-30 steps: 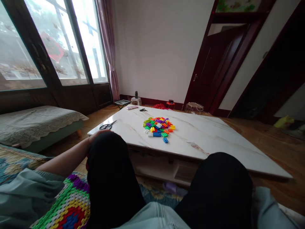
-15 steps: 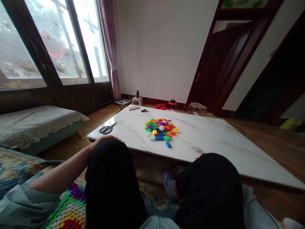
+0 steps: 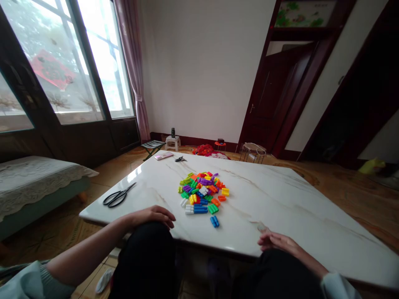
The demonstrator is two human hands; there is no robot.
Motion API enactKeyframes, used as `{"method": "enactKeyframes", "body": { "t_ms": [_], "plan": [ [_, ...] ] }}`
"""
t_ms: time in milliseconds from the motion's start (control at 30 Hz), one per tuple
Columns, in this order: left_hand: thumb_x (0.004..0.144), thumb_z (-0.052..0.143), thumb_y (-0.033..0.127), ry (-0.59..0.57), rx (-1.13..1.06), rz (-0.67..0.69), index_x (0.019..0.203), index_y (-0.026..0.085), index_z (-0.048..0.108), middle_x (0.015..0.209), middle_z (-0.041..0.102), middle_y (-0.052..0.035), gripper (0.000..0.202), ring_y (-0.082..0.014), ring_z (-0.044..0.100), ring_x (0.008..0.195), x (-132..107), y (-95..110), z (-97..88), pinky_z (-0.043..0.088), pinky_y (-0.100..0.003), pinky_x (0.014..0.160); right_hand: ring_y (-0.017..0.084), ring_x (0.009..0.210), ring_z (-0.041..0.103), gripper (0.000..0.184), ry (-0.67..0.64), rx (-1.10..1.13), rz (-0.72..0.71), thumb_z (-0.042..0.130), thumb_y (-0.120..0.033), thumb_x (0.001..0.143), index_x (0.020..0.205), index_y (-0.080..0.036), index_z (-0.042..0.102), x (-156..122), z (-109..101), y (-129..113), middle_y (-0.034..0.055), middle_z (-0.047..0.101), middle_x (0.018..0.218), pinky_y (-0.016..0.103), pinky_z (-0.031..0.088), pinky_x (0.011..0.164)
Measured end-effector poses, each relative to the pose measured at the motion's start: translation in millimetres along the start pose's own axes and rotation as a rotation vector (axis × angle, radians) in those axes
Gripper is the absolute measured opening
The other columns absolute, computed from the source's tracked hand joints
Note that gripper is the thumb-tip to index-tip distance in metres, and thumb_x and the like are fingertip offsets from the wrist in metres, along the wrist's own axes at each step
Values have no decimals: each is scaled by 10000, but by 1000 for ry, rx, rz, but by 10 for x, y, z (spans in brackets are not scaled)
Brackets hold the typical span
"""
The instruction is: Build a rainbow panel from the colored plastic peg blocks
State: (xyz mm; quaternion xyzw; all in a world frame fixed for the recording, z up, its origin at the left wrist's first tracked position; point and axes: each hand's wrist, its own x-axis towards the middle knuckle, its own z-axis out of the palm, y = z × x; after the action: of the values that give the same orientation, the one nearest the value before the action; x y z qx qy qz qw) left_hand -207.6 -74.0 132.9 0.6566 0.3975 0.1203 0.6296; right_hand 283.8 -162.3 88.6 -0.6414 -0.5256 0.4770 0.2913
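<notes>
My left hand (image 3: 153, 216) rests by the table's near edge, above my left knee, its fingers loosely stretched out with nothing in them. Over my right knee, my right hand (image 3: 278, 242) hovers at the edge, fingers slightly bent and no object visible in it. Between and beyond the hands lies a heap of colourful plastic building blocks (image 3: 204, 189) on the white marble-patterned table (image 3: 262, 195). A white-and-blue joined row (image 3: 197, 209) sits at the heap's front. Nearest to me is a separate blue block (image 3: 215, 221). Both hands are apart from the blocks.
Black-handled scissors (image 3: 119, 196) lie on the left of the table. A pink flat item (image 3: 163, 155) and keys (image 3: 180, 159) are near its far edge. A cloth-covered bench (image 3: 40, 178) stands left; small stools (image 3: 173, 143) stand beyond the table.
My view has tilted up and come closer to the table. Both hands have come into fuller view above the knees; the right was mostly hidden before. The blocks look unmoved.
</notes>
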Motion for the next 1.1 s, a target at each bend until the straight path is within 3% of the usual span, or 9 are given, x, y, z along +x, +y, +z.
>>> {"method": "enactKeyframes", "body": {
  "t_ms": [100, 200, 367, 500, 600, 700, 867, 1000, 1100],
  "plan": [
    [794, 582, 465, 195, 415, 90, 1139, 164, 640, 1111, 687, -109, 461, -248, 639, 992, 552, -20, -124, 497, -356, 875, 232, 929, 673, 414, -133, -38, -88, 607, -541, 768, 981, -192, 674, 501, -69, -235, 106, 697, 1035, 342, 498, 770],
    [899, 459, 400, 402, 852, 412, 1194, 212, 598, 1221, 615, -111, 376, -246, 579, 1089, 1033, 9, -101, 457, -386, 951, 199, 763, 674, 305, -77, -253, -236, 633, -416, 716, 877, -159, 672, 1122, -55, -554, 64, 707, 805, 311, 495, 702],
    [924, 435, 407, 54, 1191, 824, 1287, 236, 512, 1314, 539, -122, 409, -257, 536, 1153, 1546, 230, 205, 439, -395, 978, 148, 618, 643, 133, 133, -365, -313, 583, -235, 722, 802, -161, 660, 2169, 148, -894, 23, 688, 729, 255, 479, 617],
    [863, 494, 547, -130, 1173, 949, 1334, 227, 475, 1410, 463, -130, 569, -294, 445, 1284, 1800, 334, 533, 377, -441, 1059, 145, 615, 630, 217, 255, -371, -206, 550, -345, 816, 872, -172, 668, 2708, 371, -877, 28, 681, 746, 253, 480, 619],
    [885, 505, 467, -149, 1212, 912, 1397, 297, 404, 1526, 315, -90, 549, -337, 296, 1393, 1899, 270, 738, 329, -525, 1080, 201, 851, 642, 443, 361, -491, -231, 542, -515, 828, 1143, -219, 640, 2827, 540, -766, 69, 677, 933, 308, 487, 756],
    [928, 464, 374, -106, 1237, 858, 1377, 296, 431, 1530, 312, -96, 457, -336, 320, 1383, 1940, 113, 844, 347, -524, 1071, 235, 1023, 580, 516, 383, -603, -412, 589, -491, 809, 1276, -272, 572, 2766, 719, -642, 81, 638, 1073, 362, 454, 894],
    [929, 468, 410, 6, 1218, 870, 1350, 271, 455, 1470, 416, -112, 443, -330, 406, 1333, 1957, -129, 859, 360, -533, 1066, 211, 1015, 563, 329, 408, -493, -591, 595, -254, 791, 1117, -246, 635, 2605, 956, -509, 52, 640, 1049, 345, 452, 920],
    [938, 478, 311, 126, 1159, 931, 1232, 242, 556, 1385, 521, -89, 312, -288, 447, 1307, 2045, -255, 957, 310, -518, 1111, 211, 993, 584, 277, 477, -342, -554, 587, -300, 811, 1074, -219, 622, 2541, 1007, -476, 59, 644, 1055, 348, 470, 893],
    [971, 410, 321, 32, 1031, 1035, 1186, 247, 596, 1329, 579, -55, 294, -212, 482, 1283, 2198, -304, 1142, 285, -437, 1149, 223, 995, 584, 306, 475, -321, -562, 602, -380, 819, 1076, -215, 631, 2496, 1004, -484, 66, 653, 1051, 365, 457, 911]
  ]
}}
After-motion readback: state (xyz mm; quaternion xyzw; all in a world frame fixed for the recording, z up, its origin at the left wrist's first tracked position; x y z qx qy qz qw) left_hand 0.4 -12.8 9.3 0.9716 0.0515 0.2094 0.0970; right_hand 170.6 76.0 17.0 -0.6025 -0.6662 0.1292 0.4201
